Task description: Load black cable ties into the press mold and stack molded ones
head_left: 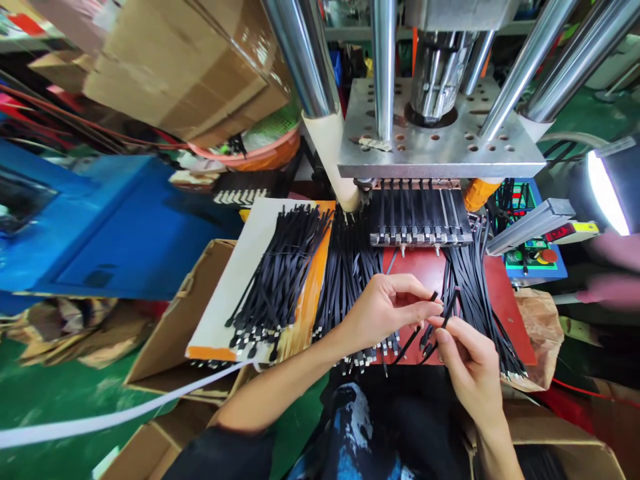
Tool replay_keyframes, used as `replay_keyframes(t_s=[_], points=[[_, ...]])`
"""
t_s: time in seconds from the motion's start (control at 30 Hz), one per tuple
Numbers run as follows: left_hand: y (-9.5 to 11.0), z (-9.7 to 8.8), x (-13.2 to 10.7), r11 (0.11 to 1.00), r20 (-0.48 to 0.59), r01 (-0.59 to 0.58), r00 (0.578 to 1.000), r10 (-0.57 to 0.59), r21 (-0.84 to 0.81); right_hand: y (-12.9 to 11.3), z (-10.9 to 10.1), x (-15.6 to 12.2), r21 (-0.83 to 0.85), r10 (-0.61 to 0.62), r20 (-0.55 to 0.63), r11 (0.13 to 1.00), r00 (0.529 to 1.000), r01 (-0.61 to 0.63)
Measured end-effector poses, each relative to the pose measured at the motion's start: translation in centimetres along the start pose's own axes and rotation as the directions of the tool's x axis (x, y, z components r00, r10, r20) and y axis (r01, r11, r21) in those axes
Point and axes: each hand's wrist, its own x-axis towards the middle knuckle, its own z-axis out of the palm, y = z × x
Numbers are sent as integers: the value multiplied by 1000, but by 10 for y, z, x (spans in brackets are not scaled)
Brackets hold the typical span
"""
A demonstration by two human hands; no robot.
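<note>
Both hands meet over the red work surface [415, 267]. Thumb and forefinger of my left hand [387, 307] pinch a short black cable. Beside it, my right hand [470, 360] is closed on another black cable [451, 307], whose end sticks up past the fingertips. Under my left wrist lies a dense bundle of black cables [345, 273] with metal plug ends toward me. A further bundle [480, 293] spreads to the right of my right hand. Ahead, a metal fixture [423, 237] holds several black cables side by side beneath the press plate [440, 157].
Steel columns [384, 73] of the press rise at the back. To the left, more cables [285, 267] lie on a white board [220, 293], near an open cardboard box [170, 327] and a blue machine [125, 233]. At right are a control box [560, 263] and a lit lamp [607, 190].
</note>
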Motion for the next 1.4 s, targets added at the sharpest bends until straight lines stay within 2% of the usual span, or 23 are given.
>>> replay_keyframes(t_s=[0.13, 0.3, 0.43, 0.53, 0.63, 0.73, 0.83, 0.87, 0.93, 1.0, 1.07, 1.13, 1.2, 1.23, 1.27, 1.33, 1.4], points=[[0, 0, 6, 1000, -18, 11, 1000, -11, 7, -1, 12, 10, -30, -68, -3, 997, 998, 67], [1, -5, 14, 999, -10, 46, 999, -46, -13, 3, 15, 17, -22, -62, -56, 998, 996, 61], [2, -10, 19, 994, -66, -6, 998, 13, 113, 1, 10, 24, -28, -50, 7, 998, 999, 51], [1, -11, 22, 990, -30, 1, 1000, 3, 139, 0, 9, 31, -7, -36, 44, 999, 998, 36], [3, -11, 31, 988, -3, -20, 1000, 21, 154, 7, 16, 29, 47, 40, 69, 998, 997, -43], [8, -17, 55, 951, -47, -140, 986, 159, 276, 17, 24, 14, 95, 176, 215, 975, 961, -200], [12, -29, 96, 880, -79, -251, 949, 306, 402, 16, 8, 9, 75, 232, 418, 955, 878, -288], [12, -33, 113, 843, -74, -279, 934, 350, 460, 13, -4, 16, 42, 218, 451, 963, 866, -265], [10, -41, 145, 731, -37, -309, 909, 415, 608, 7, -36, 46, -51, 166, 448, 986, 878, -161], [6, -45, 174, 598, -6, -294, 895, 447, 746, 5, -67, 95, -124, 126, 383, 989, 915, -84], [3, -47, 193, 508, -38, -235, 882, 470, 828, 12, -88, 150, -160, 91, 303, 986, 949, -44], [2, -46, 197, 506, -131, -163, 858, 496, 847, 25, -94, 198, -162, 56, 283, 987, 958, -10], [0, -46, 186, 529, -162, -168, 838, 521, 832, 39, -90, 233, -139, 28, 319, 990, 947, 17], [-1, -46, 177, 507, -104, -219, 839, 534, 834, 45, -87, 244, -126, 19, 343, 992, 939, 26], [-2, -47, 166, 448, 10, -299, 841, 541, 842, 50, -84, 252, -113, 9, 363, 993, 932, 34], [-5, -48, 146, 248, 315, -482, 807, 499, 840, 55, -79, 261, -108, -6, 387, 993, 922, 52], [-7, -50, 133, 50, 523, -585, 757, 391, 810, 56, -76, 262, -151, -31, 378, 984, 925, 95]])
